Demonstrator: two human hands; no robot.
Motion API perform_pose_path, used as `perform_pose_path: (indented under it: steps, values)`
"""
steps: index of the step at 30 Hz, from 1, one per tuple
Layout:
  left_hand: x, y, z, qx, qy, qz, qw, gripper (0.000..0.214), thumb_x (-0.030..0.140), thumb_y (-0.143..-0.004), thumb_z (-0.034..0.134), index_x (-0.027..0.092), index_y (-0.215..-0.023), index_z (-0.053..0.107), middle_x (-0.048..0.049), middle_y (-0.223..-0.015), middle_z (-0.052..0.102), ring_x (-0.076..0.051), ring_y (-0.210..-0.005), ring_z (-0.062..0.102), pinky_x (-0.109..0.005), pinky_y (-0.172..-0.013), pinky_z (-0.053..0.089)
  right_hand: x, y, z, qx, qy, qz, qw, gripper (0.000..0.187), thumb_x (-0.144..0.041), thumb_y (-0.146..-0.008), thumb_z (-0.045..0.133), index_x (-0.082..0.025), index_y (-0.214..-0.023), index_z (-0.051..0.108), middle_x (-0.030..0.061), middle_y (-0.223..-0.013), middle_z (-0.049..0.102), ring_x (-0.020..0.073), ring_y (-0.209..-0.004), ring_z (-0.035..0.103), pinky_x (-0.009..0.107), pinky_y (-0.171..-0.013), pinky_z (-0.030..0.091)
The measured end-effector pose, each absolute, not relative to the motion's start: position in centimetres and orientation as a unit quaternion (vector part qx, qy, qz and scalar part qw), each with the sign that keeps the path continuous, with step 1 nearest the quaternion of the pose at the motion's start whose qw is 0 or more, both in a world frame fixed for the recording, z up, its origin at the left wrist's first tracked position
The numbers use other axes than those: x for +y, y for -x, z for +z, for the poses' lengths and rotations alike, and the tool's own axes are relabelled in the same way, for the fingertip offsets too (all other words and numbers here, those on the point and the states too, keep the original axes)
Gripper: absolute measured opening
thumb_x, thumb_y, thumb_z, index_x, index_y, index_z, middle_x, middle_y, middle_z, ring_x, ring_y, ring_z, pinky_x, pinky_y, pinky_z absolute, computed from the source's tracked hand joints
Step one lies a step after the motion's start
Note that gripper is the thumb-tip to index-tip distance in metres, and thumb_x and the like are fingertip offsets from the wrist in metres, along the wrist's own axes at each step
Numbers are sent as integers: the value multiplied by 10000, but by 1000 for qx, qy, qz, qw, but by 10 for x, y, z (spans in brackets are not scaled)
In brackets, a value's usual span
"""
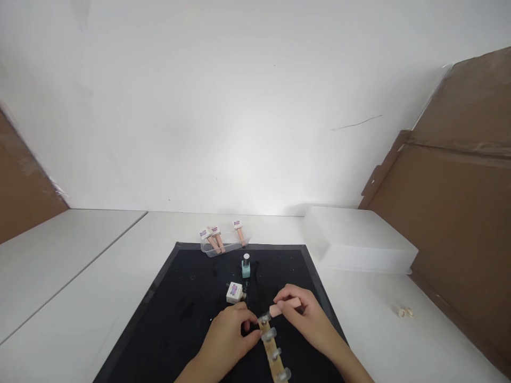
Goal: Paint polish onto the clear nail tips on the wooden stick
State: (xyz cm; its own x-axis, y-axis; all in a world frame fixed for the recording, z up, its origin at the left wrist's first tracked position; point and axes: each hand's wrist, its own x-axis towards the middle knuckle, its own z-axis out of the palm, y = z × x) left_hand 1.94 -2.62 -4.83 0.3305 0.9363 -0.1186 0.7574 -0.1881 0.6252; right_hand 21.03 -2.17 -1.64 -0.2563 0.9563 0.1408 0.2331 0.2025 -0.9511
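Observation:
My left hand (227, 332) is curled on a black mat (175, 319), its fingertips pinching the far end of a wooden strip (273, 348) that carries several clear nail tips. My right hand (305, 316) holds a pink brush cap (284, 307) in a pinch, its tip over the first nail tip on the strip. A small square bottle with a purple label (234, 292) stands just beyond my left hand. A mint green polish bottle with a white cap (246, 266) stands further back on the mat.
A clear tray (223, 246) with three pink-capped bottles sits at the mat's far edge. A white plastic lidded box (359, 239) lies to the right. Brown cardboard (459, 213) leans at the right and at the left (24, 186). A small pale ring-shaped object (406, 312) lies on the white table.

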Motion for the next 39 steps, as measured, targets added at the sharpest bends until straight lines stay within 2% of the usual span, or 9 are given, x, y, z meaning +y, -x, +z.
perform_pose_path:
  steps: [3,6,14,20,23,27,33,39]
  values:
    - [-26,-21,-50,577,-739,165,307,211,358,-703,571,253,-844,690,3,-758,603,-142,-656,536,-232,-564,326,-24,-208,-12,-702,440,409,384,136,-129,-772,542,-187,-712,649,-11,-667,545,135,-592,477,229,-528,333]
    - [-25,-21,-50,573,-744,164,302,235,363,-715,566,279,-895,690,6,-766,609,-141,-660,537,-231,-564,313,-23,-206,-14,-720,433,400,366,113,-154,-779,565,-190,-717,652,-14,-660,526,130,-574,466,229,-514,327]
    - [-24,-21,-48,569,-744,165,310,183,344,-736,540,265,-751,705,15,-724,575,-127,-656,525,-223,-552,281,-21,-203,-19,-746,440,378,328,114,-152,-790,549,-187,-726,637,-15,-681,505,125,-575,474,227,-504,327]
    - [-23,-18,-50,571,-733,170,328,185,301,-725,535,279,-792,705,18,-749,583,-129,-663,524,-223,-566,300,-18,-208,-17,-723,466,380,340,150,-114,-762,523,-184,-637,568,-26,-657,497,106,-514,435,220,-472,306]
    - [-24,-16,-50,564,-739,165,329,203,329,-713,557,289,-855,696,17,-796,590,-138,-683,540,-226,-569,310,-16,-210,-17,-711,478,383,346,149,-124,-776,496,-186,-657,562,-13,-677,531,116,-527,467,226,-485,321]
    - [-22,-12,-50,546,-755,149,331,379,345,-654,635,313,-1031,644,10,-881,596,-172,-765,572,-232,-599,334,-14,-211,-20,-710,478,360,371,163,-140,-790,476,-192,-671,576,-2,-678,555,153,-606,519,241,-521,349]
    - [-15,-6,-47,510,-784,129,330,513,354,-622,679,355,-1126,585,13,-853,598,-178,-755,576,-233,-594,331,-12,-210,-24,-691,482,367,393,166,-199,-802,495,-195,-661,582,-14,-636,549,156,-597,498,252,-550,361]
    - [-15,-2,-46,485,-803,130,322,366,321,-633,687,350,-996,653,26,-770,582,-155,-683,547,-227,-553,290,-9,-208,-28,-668,490,389,402,175,-245,-811,514,-193,-656,578,-26,-622,516,130,-538,448,244,-528,341]
